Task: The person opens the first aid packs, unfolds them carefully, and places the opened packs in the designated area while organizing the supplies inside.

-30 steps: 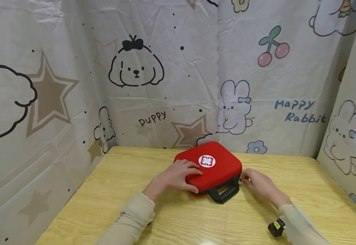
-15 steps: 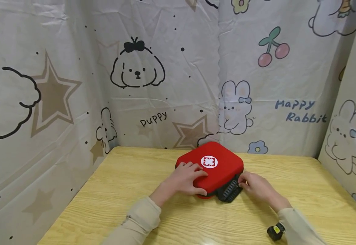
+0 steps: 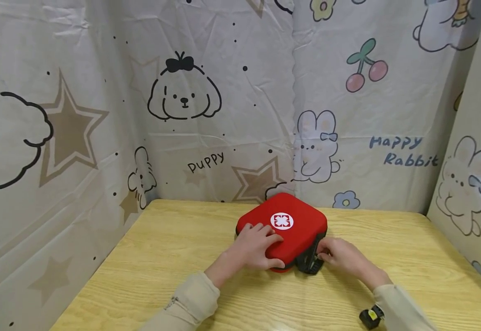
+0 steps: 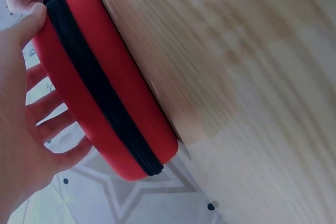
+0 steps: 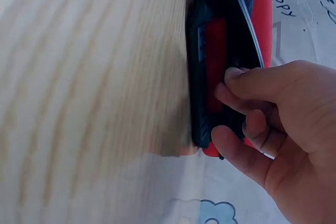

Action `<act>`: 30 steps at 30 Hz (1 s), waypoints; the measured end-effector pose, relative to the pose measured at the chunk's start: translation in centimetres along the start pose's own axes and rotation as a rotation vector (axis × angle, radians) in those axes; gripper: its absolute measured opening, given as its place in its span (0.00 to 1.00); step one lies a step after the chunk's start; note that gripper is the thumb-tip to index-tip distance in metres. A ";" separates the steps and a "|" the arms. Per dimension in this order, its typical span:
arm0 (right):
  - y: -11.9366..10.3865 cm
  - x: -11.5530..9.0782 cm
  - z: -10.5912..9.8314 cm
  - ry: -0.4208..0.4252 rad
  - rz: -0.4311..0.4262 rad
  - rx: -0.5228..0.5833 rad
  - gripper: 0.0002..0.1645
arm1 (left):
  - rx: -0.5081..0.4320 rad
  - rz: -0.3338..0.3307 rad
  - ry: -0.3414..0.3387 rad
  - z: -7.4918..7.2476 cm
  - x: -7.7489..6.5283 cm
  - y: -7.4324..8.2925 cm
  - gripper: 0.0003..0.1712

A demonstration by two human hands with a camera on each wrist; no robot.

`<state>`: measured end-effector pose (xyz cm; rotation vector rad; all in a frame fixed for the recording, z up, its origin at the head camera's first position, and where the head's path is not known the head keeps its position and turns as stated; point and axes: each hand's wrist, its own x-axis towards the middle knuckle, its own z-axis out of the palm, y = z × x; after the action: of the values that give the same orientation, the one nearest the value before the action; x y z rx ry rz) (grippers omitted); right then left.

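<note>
A: Seen the red case (image 3: pixel 297 233)?
B: Yep, on the table (image 3: pixel 174 230), nr the far edge, a bit right of mid.
A: And the left hand (image 3: pixel 258 247)?
B: Resting spread out on the case's near left part, nr the white badge (image 3: pixel 282 221).
A: OK, & the right hand (image 3: pixel 340 253)?
B: Pinching at the zip (image 4: pixel 107 100), just beside the black handle (image 5: pixel 198 103), near right side. Can't tell on which bit, too dark.

Curtained-off booth (image 3: pixel 223 41)
A wood-grain surface (image 3: pixel 161 241) is enclosed on three sides by puppy- and rabbit-printed cloth (image 3: pixel 265 110).
</note>
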<state>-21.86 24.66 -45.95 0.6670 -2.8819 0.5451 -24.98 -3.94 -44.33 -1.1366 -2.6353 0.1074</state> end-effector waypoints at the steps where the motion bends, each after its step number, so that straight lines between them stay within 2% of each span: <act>1: 0.0 0.0 0.0 -0.005 -0.009 0.000 0.08 | 0.009 0.000 0.002 0.0 0.0 0.2 0.35; 5: -0.4 -0.1 0.0 -0.007 -0.045 -0.003 0.09 | 0.035 -0.015 0.006 -0.1 0.1 0.8 0.35; 11: -1.0 -0.3 0.4 -0.019 -0.121 0.012 0.09 | 0.017 -0.073 -0.007 -0.2 0.4 1.9 0.37; 16: -1.3 -0.5 0.6 -0.034 -0.148 0.012 0.09 | 0.015 -0.114 -0.019 -0.2 0.3 2.6 0.37; 22: -1.9 -0.5 0.6 -0.092 -0.181 0.069 0.05 | 0.058 -0.159 -0.004 -0.3 0.7 3.6 0.37; 26: -2.4 -0.5 0.7 -0.076 -0.183 0.059 0.04 | 0.081 -0.183 0.007 -0.3 0.9 3.9 0.38; 30: -2.2 -0.6 0.6 -0.052 -0.169 0.048 0.05 | 0.001 -0.152 0.010 -0.1 0.7 3.3 0.38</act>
<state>-20.37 22.78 -45.97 0.9346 -2.8318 0.5836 -23.06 -1.20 -44.63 -0.9298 -2.7015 0.0728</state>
